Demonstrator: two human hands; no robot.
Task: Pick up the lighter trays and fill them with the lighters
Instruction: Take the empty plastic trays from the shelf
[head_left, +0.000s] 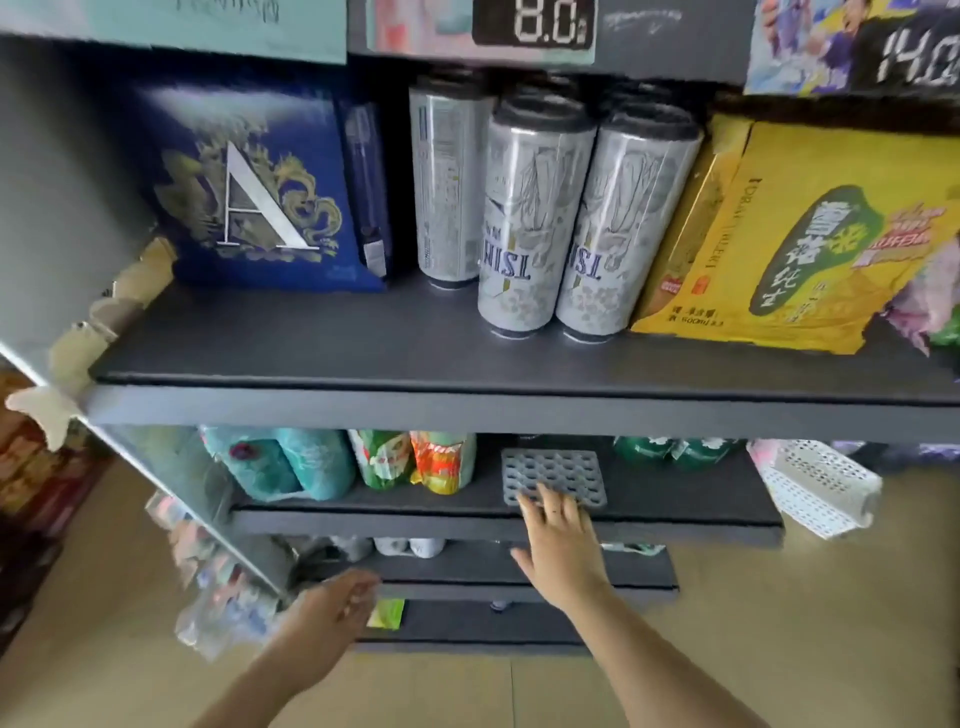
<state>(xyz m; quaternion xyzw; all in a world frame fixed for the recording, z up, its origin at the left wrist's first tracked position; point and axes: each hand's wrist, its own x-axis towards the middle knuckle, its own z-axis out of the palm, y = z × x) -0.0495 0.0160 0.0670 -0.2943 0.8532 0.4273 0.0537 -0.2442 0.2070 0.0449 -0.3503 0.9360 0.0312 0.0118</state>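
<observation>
A grey lighter tray (553, 475) with honeycomb holes is laid flat on the second shelf (498, 519), at about 5 o'clock from the tall cans (535, 218). Its front edge is touched by the spread fingers of the right hand (561, 545), probably so it can be slid out. The left hand (332, 608) is blurred, loosely curled, nothing held. No lighters can be seen yet.

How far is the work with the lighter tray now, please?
It is only starting. Done: nothing visible; the grey tray lies on the lower shelf with its holes empty. In hand: the right hand reaches it, open fingers at its front edge, no grip yet. The left hand holds nothing. Left: lifting the tray and filling it; no lighters are in view.
</observation>
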